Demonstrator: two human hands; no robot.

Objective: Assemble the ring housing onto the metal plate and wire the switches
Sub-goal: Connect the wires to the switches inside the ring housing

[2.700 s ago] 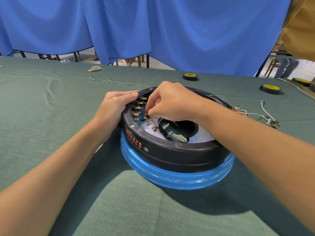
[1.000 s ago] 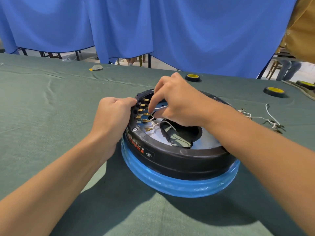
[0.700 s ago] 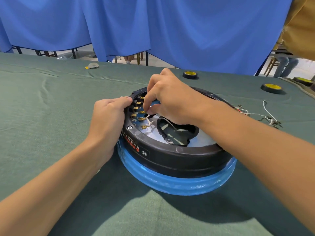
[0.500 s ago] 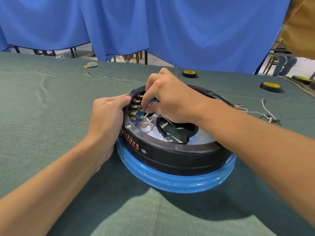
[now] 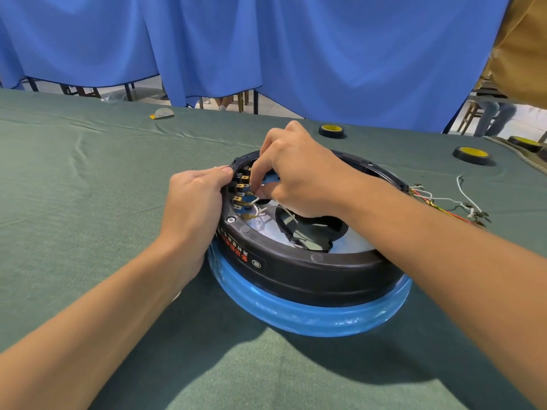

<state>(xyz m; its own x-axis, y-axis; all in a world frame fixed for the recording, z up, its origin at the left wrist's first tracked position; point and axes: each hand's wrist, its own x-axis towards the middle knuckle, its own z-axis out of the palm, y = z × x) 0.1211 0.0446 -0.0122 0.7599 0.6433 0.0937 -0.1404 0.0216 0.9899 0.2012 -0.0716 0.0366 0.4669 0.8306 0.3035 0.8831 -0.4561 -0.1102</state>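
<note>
The black ring housing (image 5: 313, 270) sits on a metal plate (image 5: 358, 247) wrapped in blue film (image 5: 296, 312) at the middle of the table. A row of switches with brass terminals (image 5: 241, 190) lines the housing's inner left wall. My left hand (image 5: 192, 208) grips the housing's left rim from outside. My right hand (image 5: 299, 176) reaches inside from above and pinches a white wire (image 5: 257, 199) by its connector at one of the terminals. More white wire lies on the plate near the dark centre hole (image 5: 310, 232).
A loose bundle of white, red and green wires (image 5: 444, 202) lies right of the housing. Three black-and-yellow tape rolls (image 5: 331, 130) (image 5: 471, 154) (image 5: 525, 142) sit at the back right. A small scrap (image 5: 161, 113) lies far left. Blue curtains hang behind the green table.
My right hand has shifted along the row of terminals with the white wire. My left hand has stayed on the rim.
</note>
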